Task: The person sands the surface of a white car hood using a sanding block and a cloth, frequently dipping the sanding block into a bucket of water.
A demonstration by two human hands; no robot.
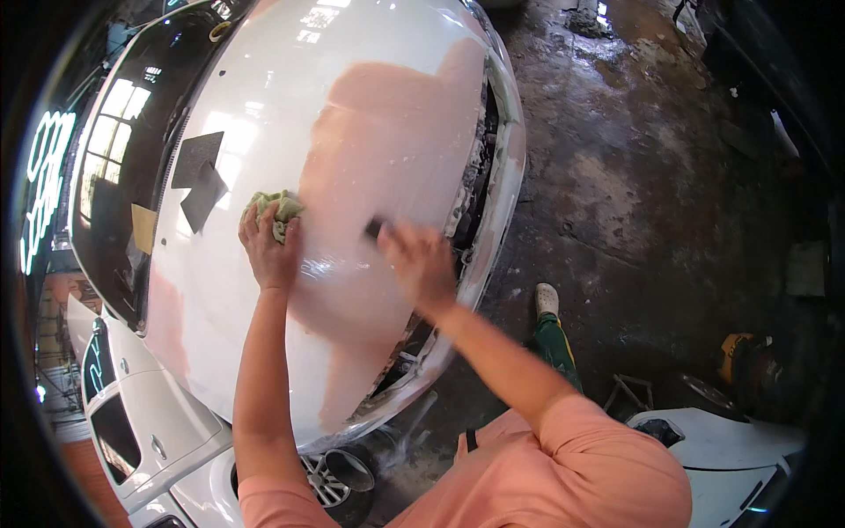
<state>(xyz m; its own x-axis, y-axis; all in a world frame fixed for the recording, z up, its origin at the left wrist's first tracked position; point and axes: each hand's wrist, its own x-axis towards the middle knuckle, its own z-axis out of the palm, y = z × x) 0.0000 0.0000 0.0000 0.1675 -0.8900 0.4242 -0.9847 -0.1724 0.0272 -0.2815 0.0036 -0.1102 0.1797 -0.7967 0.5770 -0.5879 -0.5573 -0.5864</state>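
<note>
The white, curved car hood [264, 114] carries a wide, salmon-pink patch [396, 132]. Two flat, dark grey sheets [201, 163] lie overlapping on its white part. The right hand [421, 262], blurred, is over the patch; the left hand [273, 251] is at its edge. The left fingers are clamped on a crumpled, pale green cloth [283, 208] upon the hood, and the right fingers on a small, dark block [374, 228] at the patch.

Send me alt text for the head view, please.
A motion-blurred right hand holds a small dark block at the pinkish patch on a white car hood. The left hand holds a crumpled green cloth near two dark sheets.
</note>
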